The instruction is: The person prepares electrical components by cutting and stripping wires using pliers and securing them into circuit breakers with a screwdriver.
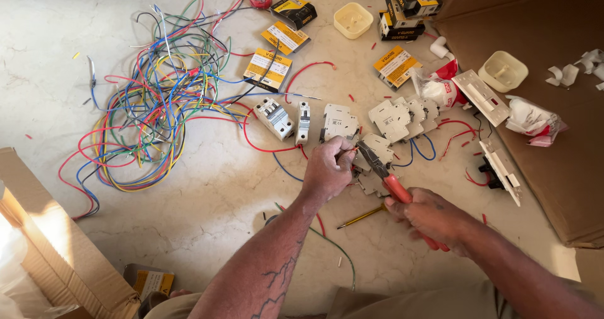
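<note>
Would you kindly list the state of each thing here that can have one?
left hand: closed, pinching a red wire end
right hand: closed on pliers
pliers: held, tip at the wire
wire bundle: loose, tangled
circuit breakers: lying unboxed in a row
yellow screwdriver: lying untouched

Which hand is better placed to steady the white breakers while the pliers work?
Left, probably. The left hand already rests at the white breakers, pinching something small, while the right hand is occupied gripping the red-handled pliers.

A tangle of coloured wires [154,99] sprawls on the floor, small yellow-and-black boxes [267,69] scattered nearby, cardboard sheet [541,73] alongside.
</note>
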Action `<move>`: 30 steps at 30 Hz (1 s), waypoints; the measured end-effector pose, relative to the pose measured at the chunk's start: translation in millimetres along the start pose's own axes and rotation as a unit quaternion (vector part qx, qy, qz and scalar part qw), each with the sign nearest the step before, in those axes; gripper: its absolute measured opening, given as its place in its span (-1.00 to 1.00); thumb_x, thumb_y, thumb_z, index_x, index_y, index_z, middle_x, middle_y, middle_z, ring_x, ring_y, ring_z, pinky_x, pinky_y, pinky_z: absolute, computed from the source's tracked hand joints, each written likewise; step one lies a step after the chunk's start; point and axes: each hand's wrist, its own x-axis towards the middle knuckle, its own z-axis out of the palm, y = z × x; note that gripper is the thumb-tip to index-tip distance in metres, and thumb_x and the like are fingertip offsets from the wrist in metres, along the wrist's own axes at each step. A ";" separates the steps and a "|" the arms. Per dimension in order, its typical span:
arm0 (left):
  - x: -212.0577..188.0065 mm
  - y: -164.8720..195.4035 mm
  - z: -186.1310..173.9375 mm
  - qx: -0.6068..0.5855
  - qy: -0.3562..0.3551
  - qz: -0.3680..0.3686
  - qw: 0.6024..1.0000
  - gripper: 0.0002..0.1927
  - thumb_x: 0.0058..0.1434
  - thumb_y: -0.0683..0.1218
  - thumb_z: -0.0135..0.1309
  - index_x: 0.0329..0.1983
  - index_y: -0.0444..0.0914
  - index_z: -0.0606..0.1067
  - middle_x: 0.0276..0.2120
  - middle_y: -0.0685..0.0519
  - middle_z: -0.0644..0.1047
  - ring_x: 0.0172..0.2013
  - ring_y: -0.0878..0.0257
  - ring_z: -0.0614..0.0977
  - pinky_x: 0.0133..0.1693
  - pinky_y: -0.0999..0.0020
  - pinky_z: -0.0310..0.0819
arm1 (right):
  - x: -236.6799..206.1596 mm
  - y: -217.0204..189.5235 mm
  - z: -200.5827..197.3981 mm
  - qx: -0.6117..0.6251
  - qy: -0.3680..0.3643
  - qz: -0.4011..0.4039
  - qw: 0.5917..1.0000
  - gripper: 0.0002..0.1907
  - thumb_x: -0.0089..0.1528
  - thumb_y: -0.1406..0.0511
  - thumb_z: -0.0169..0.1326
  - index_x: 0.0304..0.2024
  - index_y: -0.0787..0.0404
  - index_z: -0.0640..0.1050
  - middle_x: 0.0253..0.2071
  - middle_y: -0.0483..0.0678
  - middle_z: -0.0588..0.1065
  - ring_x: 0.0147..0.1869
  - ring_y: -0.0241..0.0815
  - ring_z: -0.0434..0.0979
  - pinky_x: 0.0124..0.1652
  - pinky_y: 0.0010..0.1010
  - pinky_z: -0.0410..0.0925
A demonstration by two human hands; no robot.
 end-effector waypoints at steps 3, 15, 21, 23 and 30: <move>1.7 -0.5 0.1 -0.020 -0.009 0.008 1.000 -0.92 0.26 -0.23 0.09 -0.26 -0.39 0.50 -0.40 -0.10 0.65 -0.37 0.18 0.70 -0.29 0.28 0.55 | 3.3 5.6 -1.6 -0.032 -0.004 0.003 0.999 -0.44 0.39 0.00 0.06 0.02 0.41 0.37 -0.39 0.04 0.28 -0.37 -0.03 0.18 -0.33 -0.04 0.15; 9.8 2.7 5.7 0.014 -0.001 -0.050 0.999 -0.92 0.18 -0.21 0.08 -0.29 -0.33 0.55 -0.44 -0.03 0.65 -0.43 0.25 0.68 -0.32 0.31 0.54 | 11.0 12.0 9.1 -0.268 0.182 -0.100 0.941 -0.54 0.35 0.06 -0.02 0.15 0.22 0.40 0.00 0.19 0.59 0.09 0.14 0.61 0.10 -0.06 0.42; 10.0 -6.7 4.8 -0.066 -0.023 -0.093 0.993 -0.90 0.23 -0.25 0.07 -0.20 -0.34 0.53 -0.43 0.04 0.64 -0.46 0.35 0.64 -0.40 0.37 0.52 | 2.1 15.9 -26.6 0.008 -0.042 -0.026 0.999 -0.47 0.32 -0.08 -0.03 0.15 0.08 0.49 0.06 -0.10 0.65 0.15 -0.23 0.55 0.09 -0.22 0.37; 10.7 -7.9 4.8 -0.075 -0.037 -0.101 0.991 -0.91 0.27 -0.28 0.05 -0.19 -0.35 0.53 -0.44 0.03 0.64 -0.44 0.37 0.61 -0.38 0.40 0.50 | -2.5 14.3 -30.9 0.081 -0.097 -0.022 0.992 -0.49 0.29 -0.04 -0.01 0.21 -0.02 0.50 0.05 -0.08 0.64 0.13 -0.22 0.53 0.07 -0.24 0.35; 10.2 -10.6 1.8 -0.091 -0.046 -0.082 0.991 -0.95 0.27 -0.29 0.08 -0.23 -0.36 0.53 -0.41 0.06 0.65 -0.41 0.43 0.60 -0.35 0.45 0.50 | -12.3 2.9 -27.6 0.219 -0.203 -0.014 0.954 -0.48 0.30 0.04 -0.04 0.25 0.08 0.46 0.04 0.03 0.63 0.06 -0.15 0.53 0.06 -0.12 0.41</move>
